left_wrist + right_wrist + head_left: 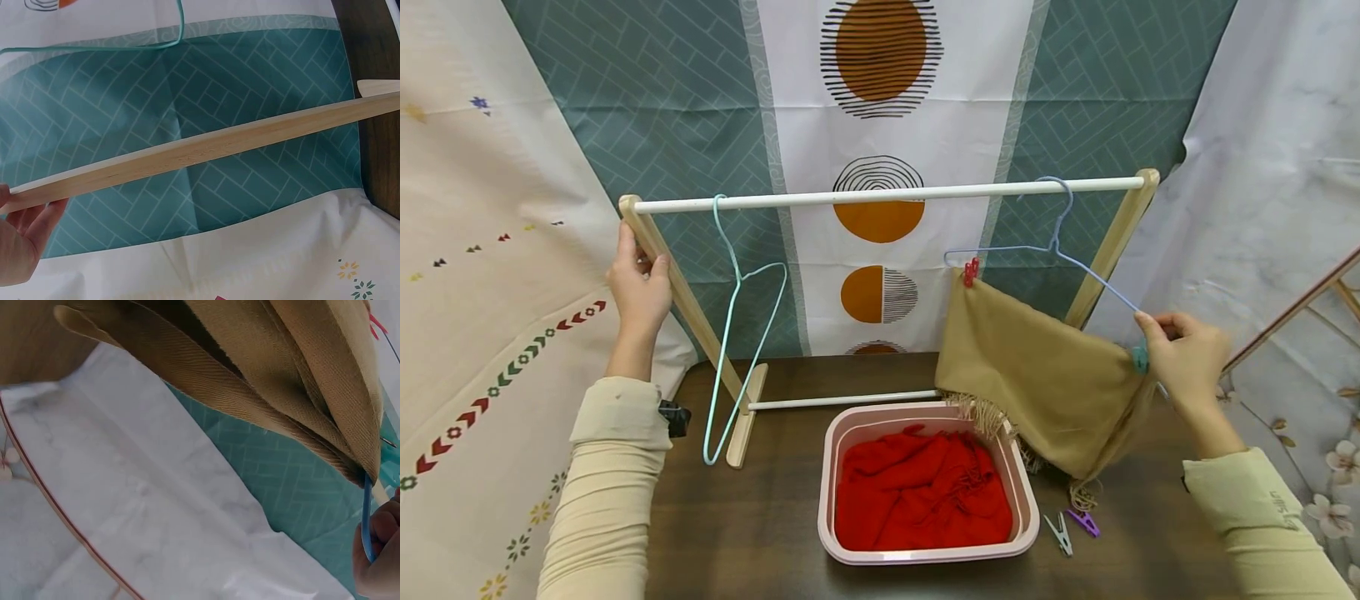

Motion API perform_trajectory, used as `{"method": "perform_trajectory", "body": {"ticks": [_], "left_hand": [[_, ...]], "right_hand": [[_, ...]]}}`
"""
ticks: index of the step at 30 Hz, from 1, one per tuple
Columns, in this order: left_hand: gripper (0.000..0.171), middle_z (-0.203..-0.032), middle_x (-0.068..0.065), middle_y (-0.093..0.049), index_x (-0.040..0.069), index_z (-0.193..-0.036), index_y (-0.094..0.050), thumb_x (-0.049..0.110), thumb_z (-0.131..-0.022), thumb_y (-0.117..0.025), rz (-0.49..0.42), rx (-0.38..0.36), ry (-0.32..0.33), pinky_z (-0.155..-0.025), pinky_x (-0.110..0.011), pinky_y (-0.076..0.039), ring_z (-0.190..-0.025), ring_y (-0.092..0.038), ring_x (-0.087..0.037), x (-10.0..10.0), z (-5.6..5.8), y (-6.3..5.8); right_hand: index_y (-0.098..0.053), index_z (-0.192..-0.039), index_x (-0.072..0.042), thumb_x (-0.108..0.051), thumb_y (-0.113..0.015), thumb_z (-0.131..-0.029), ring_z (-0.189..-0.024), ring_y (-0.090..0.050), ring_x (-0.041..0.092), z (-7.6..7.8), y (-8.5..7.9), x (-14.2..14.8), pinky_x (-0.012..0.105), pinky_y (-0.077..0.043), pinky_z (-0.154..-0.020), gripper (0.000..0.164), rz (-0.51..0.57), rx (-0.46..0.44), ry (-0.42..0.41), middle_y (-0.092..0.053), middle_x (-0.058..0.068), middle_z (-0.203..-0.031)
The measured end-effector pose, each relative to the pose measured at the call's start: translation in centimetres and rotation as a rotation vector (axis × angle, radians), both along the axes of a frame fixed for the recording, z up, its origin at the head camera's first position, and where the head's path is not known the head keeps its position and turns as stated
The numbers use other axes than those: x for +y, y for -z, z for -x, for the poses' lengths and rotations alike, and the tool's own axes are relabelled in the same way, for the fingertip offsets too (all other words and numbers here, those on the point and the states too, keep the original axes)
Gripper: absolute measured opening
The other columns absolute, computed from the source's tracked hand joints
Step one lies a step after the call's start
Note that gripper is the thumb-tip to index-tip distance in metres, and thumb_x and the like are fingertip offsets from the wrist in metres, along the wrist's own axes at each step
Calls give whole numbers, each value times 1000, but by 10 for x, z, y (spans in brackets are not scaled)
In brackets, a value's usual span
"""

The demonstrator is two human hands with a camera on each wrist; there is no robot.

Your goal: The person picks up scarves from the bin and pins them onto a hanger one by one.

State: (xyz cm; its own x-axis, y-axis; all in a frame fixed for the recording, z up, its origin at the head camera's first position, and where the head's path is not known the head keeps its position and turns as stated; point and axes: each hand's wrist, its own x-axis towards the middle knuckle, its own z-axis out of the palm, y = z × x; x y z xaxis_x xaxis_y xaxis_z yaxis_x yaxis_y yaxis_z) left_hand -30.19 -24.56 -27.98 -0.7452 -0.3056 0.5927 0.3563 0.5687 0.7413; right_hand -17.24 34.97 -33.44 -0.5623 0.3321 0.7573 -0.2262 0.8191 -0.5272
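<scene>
My left hand grips the wooden left upright of a clothes rack, just below its top. At the rack's other side, my right hand holds the right end of a blue hanger, whose hook sits over the white rail. A tan fringed scarf hangs from this hanger. One red clothespin clips its left corner; a teal clothespin is at the right, beside my fingers. The hanger tilts down toward my right hand. In the right wrist view the scarf's folds fall beside the hand.
An empty mint-green hanger hangs at the rail's left. A pink basin with a red cloth stands on the dark table. Right of it lie a pale green clothespin and a purple clothespin.
</scene>
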Motion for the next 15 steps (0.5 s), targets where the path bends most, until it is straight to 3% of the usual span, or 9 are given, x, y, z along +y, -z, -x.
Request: {"method": "perform_trajectory", "body": {"ticks": [7, 11, 15], "left_hand": [[56, -117, -18, -55, 27, -136, -38, -3, -89, -46, -11, 11, -9, -84, -40, -47, -96, -58, -27, 0, 0, 0], [55, -117, -17, -55, 28, -135, -39, -1, -89, -47, -4, 12, -12, -84, -41, -47, -96, -58, -27, 0, 1, 1], [57, -116, -17, -56, 30, -136, -38, -1, -89, -47, -2, 13, -20, -83, -40, -48, -94, -58, -25, 0, 2, 2]], "right_hand": [[-65, -67, 9, -6, -71, -75, -44, -32, -18, 6, 17, -6, 6, -26, -45, 18, -21, 3, -18, -52, -7, -51], [-65, -66, 7, -8, -71, -74, -45, -32, -17, 6, 22, -7, 7, -25, -47, 18, -23, 9, -32, -51, -5, -50], [-66, -69, 8, -9, -71, -74, -48, -31, -19, 4, 25, -8, 8, -25, -51, 18, -24, 6, -30, -56, 10, -53]]}}
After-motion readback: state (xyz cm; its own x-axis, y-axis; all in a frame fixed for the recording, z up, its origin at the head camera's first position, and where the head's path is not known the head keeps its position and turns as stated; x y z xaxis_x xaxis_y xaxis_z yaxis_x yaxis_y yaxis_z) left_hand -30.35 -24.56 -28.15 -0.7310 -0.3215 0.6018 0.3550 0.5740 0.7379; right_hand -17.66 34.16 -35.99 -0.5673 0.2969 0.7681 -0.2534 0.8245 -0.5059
